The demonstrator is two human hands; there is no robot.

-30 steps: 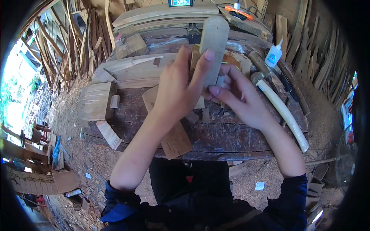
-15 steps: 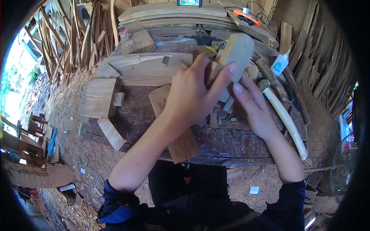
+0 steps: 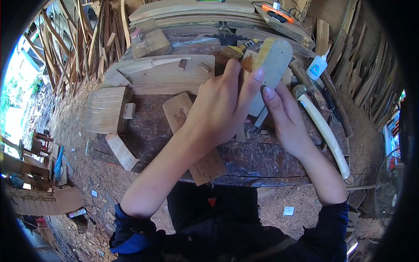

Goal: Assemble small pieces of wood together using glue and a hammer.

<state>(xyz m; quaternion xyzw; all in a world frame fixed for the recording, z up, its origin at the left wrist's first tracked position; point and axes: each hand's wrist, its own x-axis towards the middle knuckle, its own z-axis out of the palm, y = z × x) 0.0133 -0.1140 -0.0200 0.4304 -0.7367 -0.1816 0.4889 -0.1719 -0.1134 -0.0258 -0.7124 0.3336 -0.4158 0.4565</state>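
Both hands hold one flat, rounded-end wooden piece upright over a dark, worn wooden workbench. My left hand wraps its near side, index finger stretched up along the grey face. My right hand grips the lower right edge, fingertips on the same face. Under my left forearm lies a flat brown board that runs toward the bench's front edge.
A pale curved handle and a white glue bottle lie at the right of the bench. Wide planks, small blocks and a slatted board sit left. Stacked sticks ring the bench; sawdust covers the ground.
The wooden piece and both hands have shifted right and slightly farther away. The piece now tilts to the right, and my left index finger lies higher along its face.
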